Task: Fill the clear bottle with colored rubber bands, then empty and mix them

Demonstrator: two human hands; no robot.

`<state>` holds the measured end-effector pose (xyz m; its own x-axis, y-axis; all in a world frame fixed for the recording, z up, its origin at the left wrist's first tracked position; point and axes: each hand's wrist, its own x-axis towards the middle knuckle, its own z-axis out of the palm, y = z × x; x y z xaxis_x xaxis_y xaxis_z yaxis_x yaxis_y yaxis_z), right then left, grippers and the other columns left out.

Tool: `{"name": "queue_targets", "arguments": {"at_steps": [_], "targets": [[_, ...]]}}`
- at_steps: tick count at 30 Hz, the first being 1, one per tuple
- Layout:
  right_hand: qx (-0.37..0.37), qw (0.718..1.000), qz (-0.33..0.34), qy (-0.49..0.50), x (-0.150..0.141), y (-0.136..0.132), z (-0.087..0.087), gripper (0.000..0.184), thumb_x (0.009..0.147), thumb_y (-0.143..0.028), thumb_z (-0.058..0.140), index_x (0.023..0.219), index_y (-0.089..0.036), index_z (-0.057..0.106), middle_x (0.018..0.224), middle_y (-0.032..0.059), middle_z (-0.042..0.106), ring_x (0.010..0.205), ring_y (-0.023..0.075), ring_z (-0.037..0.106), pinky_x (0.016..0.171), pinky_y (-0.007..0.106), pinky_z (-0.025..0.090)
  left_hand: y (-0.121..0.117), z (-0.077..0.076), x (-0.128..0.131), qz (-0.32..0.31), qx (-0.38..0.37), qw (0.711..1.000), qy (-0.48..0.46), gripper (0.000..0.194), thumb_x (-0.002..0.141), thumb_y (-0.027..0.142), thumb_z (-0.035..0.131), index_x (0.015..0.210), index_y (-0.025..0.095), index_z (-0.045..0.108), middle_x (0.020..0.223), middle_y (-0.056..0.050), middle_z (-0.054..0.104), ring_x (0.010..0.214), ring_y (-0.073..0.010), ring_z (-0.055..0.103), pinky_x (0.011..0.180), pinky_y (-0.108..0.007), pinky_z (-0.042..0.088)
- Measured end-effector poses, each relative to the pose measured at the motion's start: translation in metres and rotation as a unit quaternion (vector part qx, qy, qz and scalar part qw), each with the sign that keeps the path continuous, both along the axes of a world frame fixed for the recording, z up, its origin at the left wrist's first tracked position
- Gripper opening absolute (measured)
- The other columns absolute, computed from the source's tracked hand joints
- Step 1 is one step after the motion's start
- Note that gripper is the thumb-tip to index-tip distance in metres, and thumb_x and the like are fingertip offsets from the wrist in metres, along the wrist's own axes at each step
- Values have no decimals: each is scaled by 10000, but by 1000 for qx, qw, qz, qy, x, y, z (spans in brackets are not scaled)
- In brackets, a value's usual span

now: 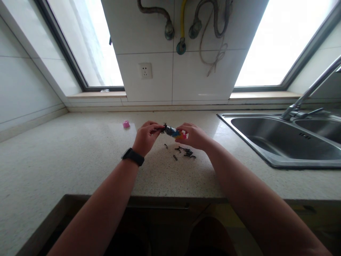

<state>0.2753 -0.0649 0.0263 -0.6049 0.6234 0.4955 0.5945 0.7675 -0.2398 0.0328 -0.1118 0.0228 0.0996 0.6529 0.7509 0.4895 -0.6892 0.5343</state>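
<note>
My right hand [192, 136] is closed around a small clear bottle [173, 132] with a blue and yellow label and a pink end. The bottle lies tilted in the air above the counter, its other end pointing left. At that end, small dark curled pieces [164, 128] stick out, and my left hand [148, 135] pinches there with fingers closed on them. Below the bottle, several more dark thin pieces [188, 152] lie loose on the counter. A pink cap-like object [126, 124] sits on the counter to the left of my left hand.
The speckled stone counter [106, 167] reaches back to a tiled wall with a socket [145, 70] and hanging hoses [182, 21]. On the right is a steel sink [266, 161] with a faucet [306, 96]. Windows flank the wall.
</note>
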Motion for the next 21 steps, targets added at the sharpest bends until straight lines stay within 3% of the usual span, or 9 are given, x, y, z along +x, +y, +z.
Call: {"name": "queue_targets", "arguments": {"at_steps": [7, 13, 21], "targets": [[-4, 1000, 1, 2, 0, 1, -1, 402, 769, -451, 718, 1114, -259, 642, 1050, 54, 650, 941, 209, 590, 824, 336, 447, -3, 1, 2, -11, -3, 999, 37, 238, 874, 115, 581, 1056, 210, 702, 1041, -61, 693, 951, -155, 643, 845, -319, 541], [-11, 1000, 5, -2, -2, -1, 1, 385, 769, -445, 719, 1099, -259, 647, 1035, 54, 652, 934, 213, 588, 815, 339, 445, -9, 3, 4, 15, -29, 997, 65, 390, 836, 82, 560, 1204, 210, 546, 1074, -58, 712, 803, -139, 639, 656, -260, 521], [-4, 999, 32, 12, -3, -2, 0, 360, 763, -403, 730, 1075, -244, 650, 1015, 43, 647, 912, 191, 587, 823, 321, 432, -16, 7, 11, 6, 15, 987, 161, 556, 773, 50, 558, 1298, 196, 448, 1068, -62, 707, 1073, -231, 551, 958, -427, 434]]}}
